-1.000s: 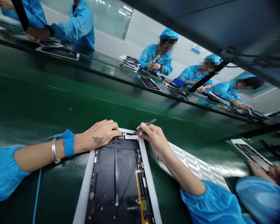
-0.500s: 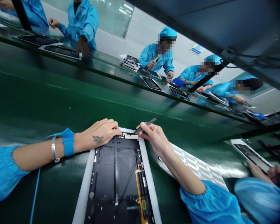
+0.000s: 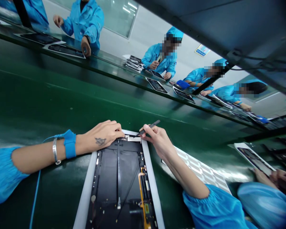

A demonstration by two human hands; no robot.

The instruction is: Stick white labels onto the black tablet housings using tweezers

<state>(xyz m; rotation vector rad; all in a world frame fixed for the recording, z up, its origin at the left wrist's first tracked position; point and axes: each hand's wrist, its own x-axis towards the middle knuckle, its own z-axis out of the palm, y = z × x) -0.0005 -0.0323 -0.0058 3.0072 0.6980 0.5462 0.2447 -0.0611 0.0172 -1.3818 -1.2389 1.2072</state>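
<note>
An opened tablet point(image 3: 131, 159) with a white frame lies lengthwise before me, its dark insides and an orange flex cable point(image 3: 141, 190) showing. My left hand point(image 3: 107, 133) rests over its far left corner. The thumb and fingers are bent together at the inner top edge; whatever they pinch is hidden. In my right hand point(image 3: 159, 140) is a pair of dark tweezers point(image 3: 150, 127), held like a pen. Their tips point down at a pale strip point(image 3: 134, 139) along the tablet's far edge, close to my left fingertips.
A sheet of pale stickers point(image 3: 197, 165) lies right of the tablet, under my right forearm. A blue wrist-strap cord point(image 3: 35, 197) trails from my left wrist. At the right, a co-worker's hands hold another tablet point(image 3: 252, 157). Co-workers sit across the bench; a dark shelf point(image 3: 219, 28) hangs overhead.
My hands and the tweezers stay almost in place over the tablet. Across the bench, co-workers' hands have shifted slightly, and the view has moved a little.
</note>
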